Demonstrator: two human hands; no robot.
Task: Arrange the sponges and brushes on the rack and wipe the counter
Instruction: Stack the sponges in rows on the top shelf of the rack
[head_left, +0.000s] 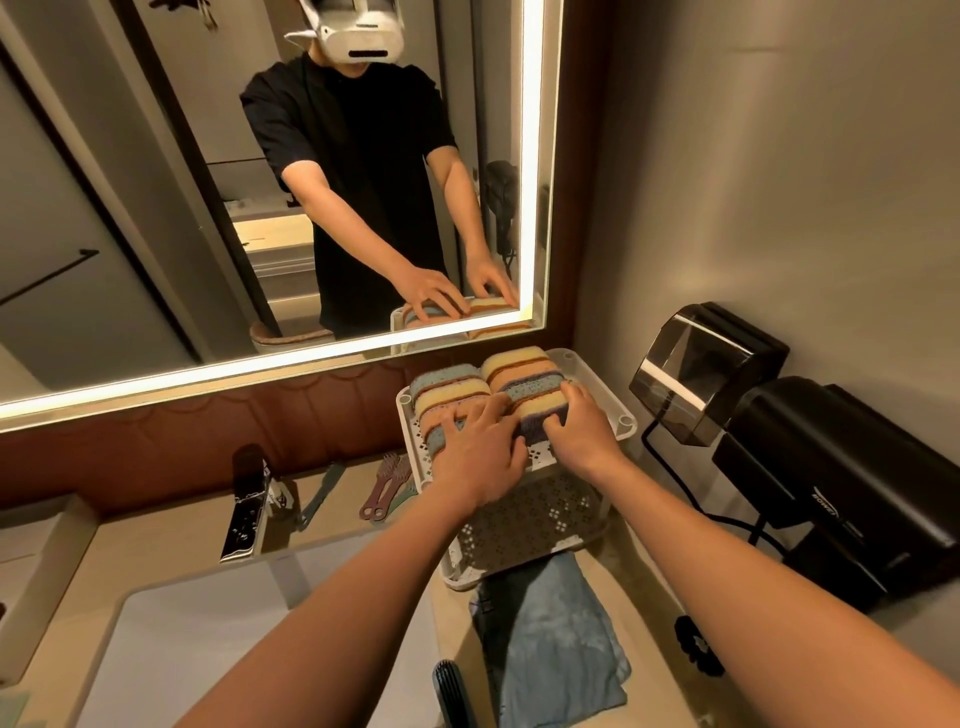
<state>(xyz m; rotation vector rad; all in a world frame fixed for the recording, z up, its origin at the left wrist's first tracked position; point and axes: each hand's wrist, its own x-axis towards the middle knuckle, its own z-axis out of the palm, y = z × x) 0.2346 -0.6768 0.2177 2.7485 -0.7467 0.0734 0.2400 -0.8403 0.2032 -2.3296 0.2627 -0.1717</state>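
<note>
Several sponges (483, 382) in blue, yellow, brown and purple stand in two rows on the top tier of a white perforated rack (613, 400) against the mirror. My left hand (480, 449) rests flat on the near sponges of the left row with its fingers spread. My right hand (574, 426) grips the front purple sponge (535, 423) of the right row. Brushes (387, 483) in brown and teal lie on the counter left of the rack. A blue cloth (550, 639) lies folded on the counter in front of the rack.
A chrome faucet (247, 506) stands left over a white sink basin (208, 649). A dark comb-like brush (454, 691) lies by the cloth. Black dispensers (831, 483) with a cord hang on the right wall. The rack's lower tier (535, 519) is bare.
</note>
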